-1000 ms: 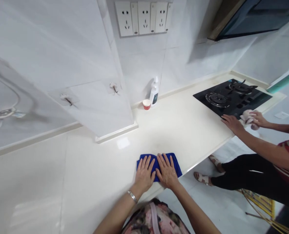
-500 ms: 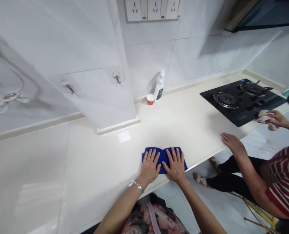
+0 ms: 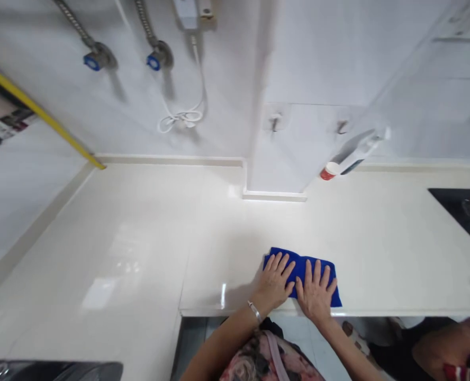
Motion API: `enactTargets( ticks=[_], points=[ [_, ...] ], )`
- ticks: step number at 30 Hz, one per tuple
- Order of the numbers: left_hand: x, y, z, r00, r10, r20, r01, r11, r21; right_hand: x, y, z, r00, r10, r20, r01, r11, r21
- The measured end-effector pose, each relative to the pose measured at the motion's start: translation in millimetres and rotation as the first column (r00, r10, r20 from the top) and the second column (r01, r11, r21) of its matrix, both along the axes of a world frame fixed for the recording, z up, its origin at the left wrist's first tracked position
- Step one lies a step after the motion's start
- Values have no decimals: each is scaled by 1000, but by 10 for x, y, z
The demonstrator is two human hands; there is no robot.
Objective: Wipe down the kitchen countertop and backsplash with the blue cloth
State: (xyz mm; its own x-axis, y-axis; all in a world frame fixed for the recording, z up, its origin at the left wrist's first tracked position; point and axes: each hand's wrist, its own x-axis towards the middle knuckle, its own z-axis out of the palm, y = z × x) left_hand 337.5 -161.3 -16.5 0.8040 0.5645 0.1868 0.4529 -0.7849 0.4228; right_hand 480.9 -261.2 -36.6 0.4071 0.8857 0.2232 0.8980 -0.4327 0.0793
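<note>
Lower centre, the left hand (image 3: 273, 280) and right hand (image 3: 316, 291) lie flat (grip splayed wide, clasping nothing), likely to spread pressure across the oblong blue fabric cloth (image 3: 298, 269).

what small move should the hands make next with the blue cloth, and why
Probably slide the blue cloth slightly toward the wall: the left hand and right hand both rest on it, and it lies near the front edge of the countertop, with more surface ahead.
</note>
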Motion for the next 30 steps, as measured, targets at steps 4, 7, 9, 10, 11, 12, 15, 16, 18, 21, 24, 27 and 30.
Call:
enactTargets(
  ticks=[4, 7, 9, 10, 11, 12, 15, 16, 18, 21, 24, 27, 30],
  points=[
    [-939, -1, 9, 982, 186, -39, -183, 980, 72, -737, 362, 29, 977, 204, -67, -208, 976, -70],
    [-1633, -74, 26, 925, 375, -54, -361, 915, 179, -1312, 677, 51, 904, 398, -153, -418, 898, -136],
    [-2063, -161, 31, 853, 517, -75, -487, 838, 247, -1706, 879, 67, 812, 538, -228, -576, 803, -155],
    [-2264, -214, 28, 806, 585, -92, -544, 792, 276, -1905, 973, 78, 754, 601, -265, -648, 746, -153],
    [-2452, -273, 22, 755, 648, -101, -597, 742, 304, -2103, 1062, 91, 691, 658, -300, -714, 685, -146],
    [-2624, -334, 12, 701, 705, -106, -645, 690, 328, -2298, 1145, 109, 626, 705, -333, -772, 621, -137],
    [-3024, -485, -30, 538, 838, -91, -763, 530, 370, -2828, 1385, 197, 428, 791, -437, -899, 421, -118],
    [-3116, -507, -46, 492, 867, -85, -791, 486, 372, -2976, 1472, 238, 368, 802, -470, -926, 359, -113],
    [-3246, -479, -76, 418, 905, -74, -832, 415, 368, -3218, 1666, 329, 267, 807, -527, -962, 253, -99],
    [-3366, -250, -120, 356, 934, -29, -866, 342, 365, -3459, 2016, 448, 170, 801, -574, -985, 158, -71],
    [-3483, 141, -162, 343, 939, 9, -881, 318, 350, -3613, 2399, 489, 155, 804, -574, -987, 151, -54],
    [-3627, 599, -187, 360, 933, 3, -881, 339, 330, -3729, 2780, 466, 183, 814, -552, -980, 198, -32],
    [-3757, 1084, -174, 401, 916, -16, -862, 383, 332, -3807, 3167, 444, 237, 817, -526, -963, 270, -15]
  ],
)
